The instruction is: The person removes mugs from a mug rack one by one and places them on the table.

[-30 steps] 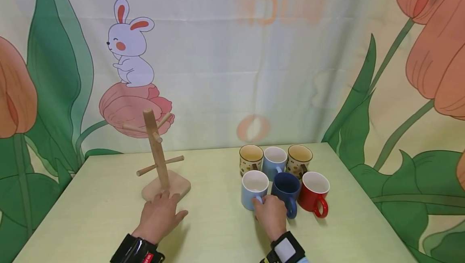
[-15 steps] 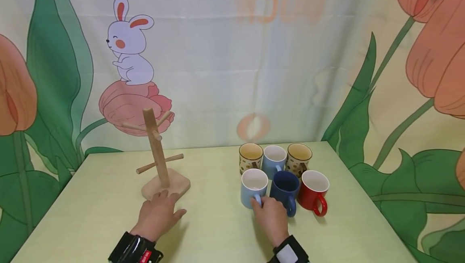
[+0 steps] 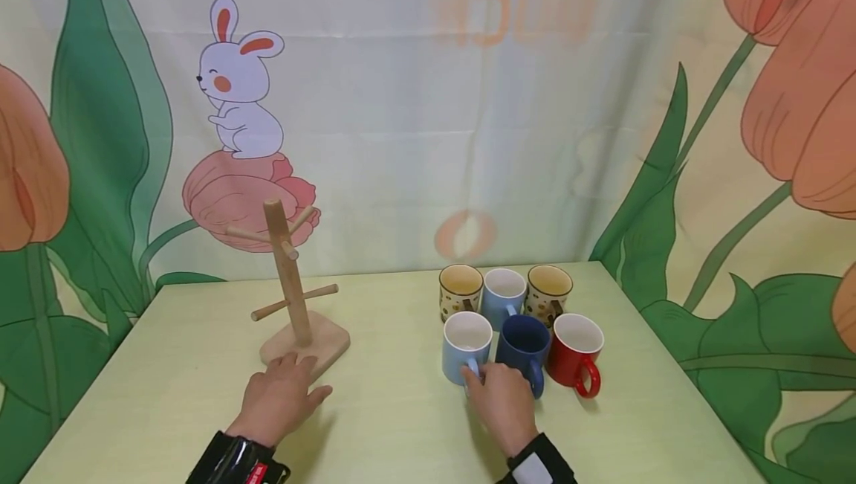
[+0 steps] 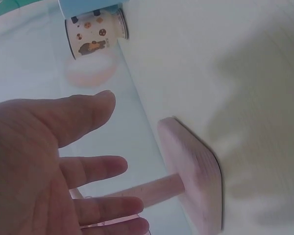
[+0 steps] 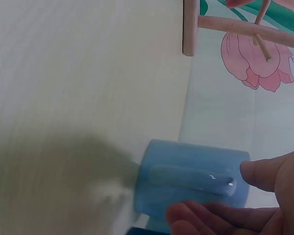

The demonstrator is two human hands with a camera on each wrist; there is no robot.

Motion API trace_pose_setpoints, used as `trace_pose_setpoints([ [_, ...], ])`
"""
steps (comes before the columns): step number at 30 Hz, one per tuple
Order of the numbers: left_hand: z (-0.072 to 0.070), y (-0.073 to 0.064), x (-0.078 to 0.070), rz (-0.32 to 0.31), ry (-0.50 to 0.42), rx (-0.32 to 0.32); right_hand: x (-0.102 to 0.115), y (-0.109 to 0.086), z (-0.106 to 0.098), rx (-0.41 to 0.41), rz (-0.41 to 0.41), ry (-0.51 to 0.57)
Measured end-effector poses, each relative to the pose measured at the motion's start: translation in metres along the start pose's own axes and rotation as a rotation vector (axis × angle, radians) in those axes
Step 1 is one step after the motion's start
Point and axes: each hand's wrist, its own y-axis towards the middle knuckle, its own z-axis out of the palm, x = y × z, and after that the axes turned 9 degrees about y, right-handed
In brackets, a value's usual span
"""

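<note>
At the right of the head view, my right hand [image 3: 501, 402] pinches at the handle of the front light blue mug [image 3: 461, 354]. In the right wrist view, the thumb [image 5: 264, 171] lies at the top end of the handle and the fingers [image 5: 206, 218] along its side; the mug stands upright. My left hand [image 3: 277, 398] lies palm down, fingers spread, at the near edge of a wooden mug tree [image 3: 287, 283]. The left wrist view shows the thumb and fingers apart, holding nothing, beside the tree's base [image 4: 201, 176]. Its pegs carry no mugs.
Right beside the held mug stand a dark blue mug [image 3: 524, 343] and a red mug [image 3: 575, 350]. Behind are another light blue mug [image 3: 501, 302] and two patterned cream mugs, one left [image 3: 458, 298], one right [image 3: 545, 298]. A printed curtain [image 3: 401, 134] hangs behind the table [image 3: 388, 410].
My left hand has drawn slightly back and left from the tree's base. My right hand stays at the light blue mug's handle, and the mugs stand as before.
</note>
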Motion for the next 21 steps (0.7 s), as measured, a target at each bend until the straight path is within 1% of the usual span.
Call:
trace_pose_setpoints([
  [3, -0.002, -0.002, 0.008, -0.019, 0.007, 0.031, 0.004, -0.002, -0.011, -0.016, -0.024, -0.06],
  [7, -0.006, -0.003, 0.025, -0.057, 0.025, 0.072, 0.009, 0.0, -0.029, -0.02, -0.033, -0.069],
  [11, -0.011, -0.002, 0.048, -0.099, 0.051, 0.096, 0.008, 0.011, -0.051, -0.087, -0.08, -0.089],
  [13, -0.014, -0.001, 0.061, -0.115, 0.062, 0.095, 0.005, 0.019, -0.063, -0.119, -0.1, -0.118],
  [15, -0.017, 0.0, 0.073, -0.128, 0.065, 0.093, 0.0, 0.029, -0.075, -0.135, -0.12, -0.149],
  [18, -0.022, 0.004, 0.092, -0.133, 0.062, 0.068, -0.008, 0.046, -0.091, -0.121, -0.129, -0.185],
  [21, -0.025, 0.01, 0.109, -0.115, 0.063, 0.032, -0.018, 0.063, -0.107, -0.08, -0.142, -0.216],
])
